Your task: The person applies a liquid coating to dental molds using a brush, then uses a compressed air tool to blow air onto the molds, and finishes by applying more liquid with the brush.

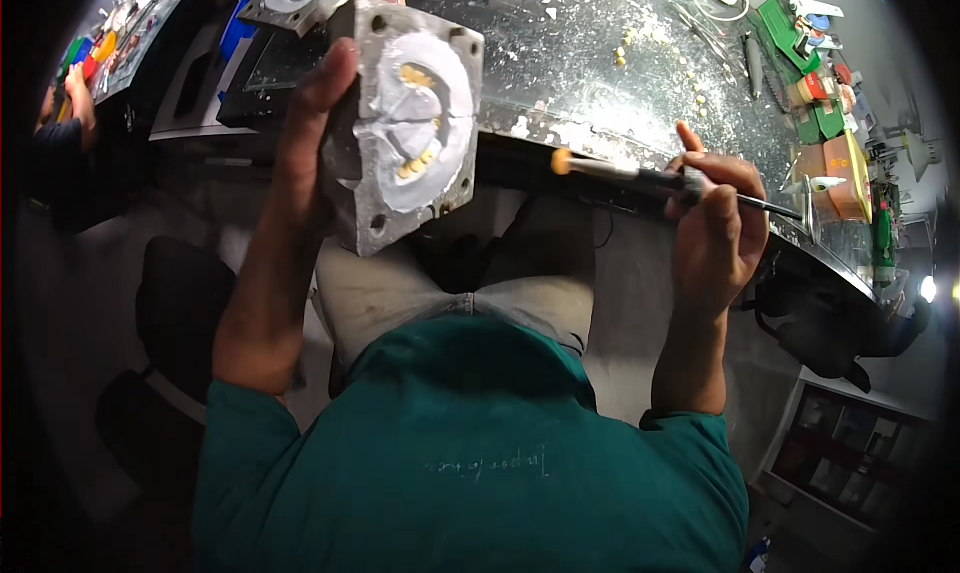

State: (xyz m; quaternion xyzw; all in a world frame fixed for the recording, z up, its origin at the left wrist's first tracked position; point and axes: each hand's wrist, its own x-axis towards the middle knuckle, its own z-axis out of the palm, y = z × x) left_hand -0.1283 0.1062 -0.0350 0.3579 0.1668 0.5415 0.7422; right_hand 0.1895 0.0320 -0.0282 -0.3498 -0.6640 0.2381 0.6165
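Left hand [310, 123] gripped a grey metal flask [369, 83] by its side, raised at the near edge of the tabletop [560, 63]; the flask looked scuffed, with holes at its corners, and its pale plaster [455, 93] carried small clusters of yellow teeth [415, 166] along a curved arch. Right hand [722, 213] pinched a brush [655, 179], orange-tipped and dark-handled, near that same tabletop edge

Metal flask [367, 188], white plaster [458, 88] and yellowish teeth [415, 165] inside: gripped by left fingers [335, 78]. Brush [610, 170]: held in right fingers [735, 173]. Dusty worktop [560, 63]: beyond both.
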